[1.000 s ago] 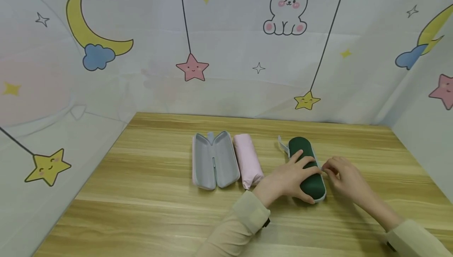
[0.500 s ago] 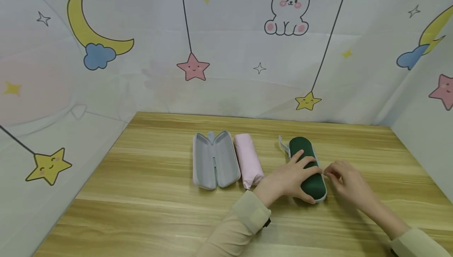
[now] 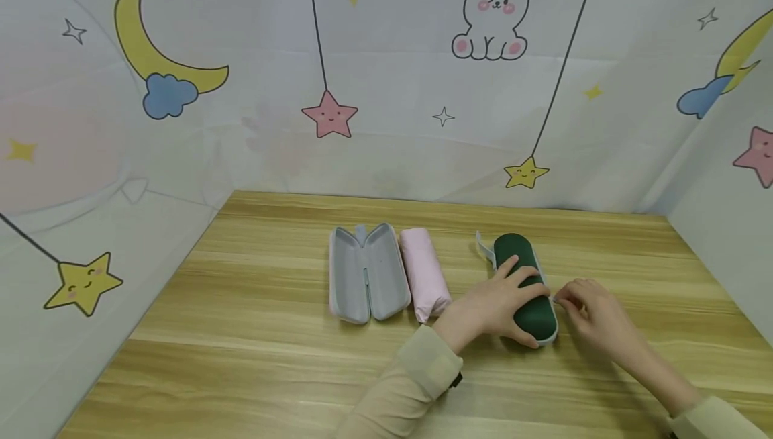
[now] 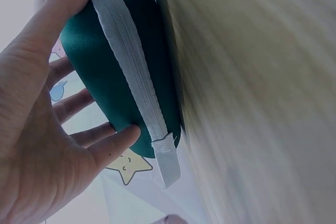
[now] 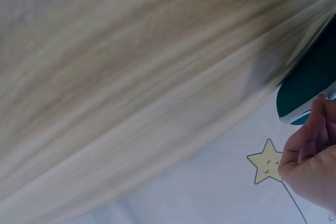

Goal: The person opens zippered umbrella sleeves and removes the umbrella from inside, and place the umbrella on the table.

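A dark green zippered glasses case [image 3: 536, 321] with a light grey zipper band [image 4: 128, 56] lies on the table. My left hand [image 3: 495, 305] holds it from above, fingers spread over the top and thumb around the near end. A grey fabric loop [image 4: 168, 163] sticks out from its far end. On the case's right side, my right hand [image 3: 594, 311] pinches the small zipper pull [image 3: 554, 299] between thumb and curled fingers. Those fingertips hide most of the pull. In the right wrist view the same pinch [image 5: 317, 103] sits right at the zipper band.
To the left, a pale grey hinged case [image 3: 386, 278] lies spread open, its hollow halves facing up. Beside it is a pink wrapped roll [image 3: 423, 271], close to my left wrist. A white printed curtain [image 3: 386, 157] borders the wooden table [image 3: 253, 358] at the back and sides.
My right hand has shifted slightly toward me along the green case's right side, still pinching the zipper pull. The left hand and the case have stayed in place.
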{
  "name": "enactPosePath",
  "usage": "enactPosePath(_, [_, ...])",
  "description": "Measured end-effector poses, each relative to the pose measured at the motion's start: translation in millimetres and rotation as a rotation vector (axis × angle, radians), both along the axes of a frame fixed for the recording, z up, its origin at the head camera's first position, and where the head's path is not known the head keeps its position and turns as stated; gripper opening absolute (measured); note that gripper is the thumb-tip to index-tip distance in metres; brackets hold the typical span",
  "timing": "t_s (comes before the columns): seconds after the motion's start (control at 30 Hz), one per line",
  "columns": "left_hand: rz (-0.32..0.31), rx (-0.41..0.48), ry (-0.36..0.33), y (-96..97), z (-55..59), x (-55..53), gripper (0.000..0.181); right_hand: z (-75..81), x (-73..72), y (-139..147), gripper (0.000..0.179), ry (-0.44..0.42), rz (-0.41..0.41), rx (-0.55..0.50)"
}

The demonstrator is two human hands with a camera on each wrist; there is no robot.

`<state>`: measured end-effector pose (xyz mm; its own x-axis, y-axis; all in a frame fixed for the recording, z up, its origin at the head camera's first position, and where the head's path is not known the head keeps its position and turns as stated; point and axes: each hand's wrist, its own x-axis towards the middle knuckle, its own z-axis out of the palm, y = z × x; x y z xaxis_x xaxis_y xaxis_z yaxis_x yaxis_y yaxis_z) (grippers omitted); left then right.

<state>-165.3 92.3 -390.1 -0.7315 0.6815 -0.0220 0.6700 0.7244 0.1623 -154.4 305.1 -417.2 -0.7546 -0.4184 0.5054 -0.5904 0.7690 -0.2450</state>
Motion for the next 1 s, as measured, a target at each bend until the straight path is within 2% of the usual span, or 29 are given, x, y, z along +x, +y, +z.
enactPosePath(0.6, [-0.005, 0.003, 0.005, 0.8, -0.2, 0.2, 0.08, -4.1, 11.0, 2.3, 0.028, 0.019, 0.019, -0.033])
enactPosePath(1.0, [0.002, -0.004, 0.001, 0.7, -0.1, -0.7, 0.079, -4.1, 13.3, 1.4, 0.032, 0.05, 0.027, -0.037])
